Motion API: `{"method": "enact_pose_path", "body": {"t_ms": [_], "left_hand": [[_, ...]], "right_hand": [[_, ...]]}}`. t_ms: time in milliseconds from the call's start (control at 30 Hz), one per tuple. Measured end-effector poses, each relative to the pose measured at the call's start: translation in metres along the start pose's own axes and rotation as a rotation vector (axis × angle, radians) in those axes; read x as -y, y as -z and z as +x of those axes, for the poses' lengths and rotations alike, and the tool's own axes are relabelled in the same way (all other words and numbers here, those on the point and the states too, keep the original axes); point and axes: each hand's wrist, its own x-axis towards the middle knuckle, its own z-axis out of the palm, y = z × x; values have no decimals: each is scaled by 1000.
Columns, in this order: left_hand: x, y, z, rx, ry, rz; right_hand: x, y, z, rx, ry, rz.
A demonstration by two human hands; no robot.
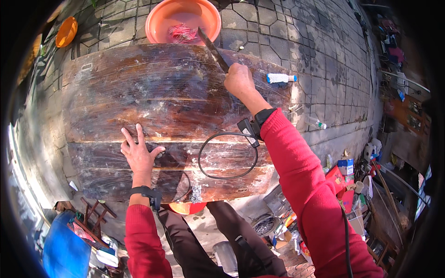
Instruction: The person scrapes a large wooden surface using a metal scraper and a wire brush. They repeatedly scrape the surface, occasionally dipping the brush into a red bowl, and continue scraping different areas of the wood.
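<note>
A worn, stained wooden board with pale smears and scrapes lies before me. My right hand is closed around the near end of a long, dark, flat blade-like tool, whose far end extends over the board's far edge, above an orange plastic basin. The basin holds water and a red checked cloth. My left hand rests with spread fingers on the board's left part and holds nothing. Near the far right corner lies a white string bundle with blue ends. A black cable loops from my right wrist device.
A smaller orange basin stands at the far left on the paving. A plastic bottle lies right of the board. Boxes, bags and clutter crowd the lower right. A blue barrel and a wooden stool frame are at lower left.
</note>
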Motion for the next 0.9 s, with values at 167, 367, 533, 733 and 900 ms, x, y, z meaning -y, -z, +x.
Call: {"method": "enact_pose_path", "body": {"t_ms": [167, 367, 533, 733, 900], "left_hand": [[0, -4, 0, -15, -7, -33], [-1, -2, 1, 9, -4, -37], [-1, -1, 1, 12, 10, -29], [3, -7, 1, -22, -18, -43], [-1, -4, 2, 19, -2, 10]], "right_hand": [[2, 4, 9, -12, 23, -71], [41, -26, -9, 60, 275, -91], [15, 4, 7, 21, 55, -88], [19, -11, 16, -7, -4, -21], [42, -25, -2, 21, 131, -15]]}}
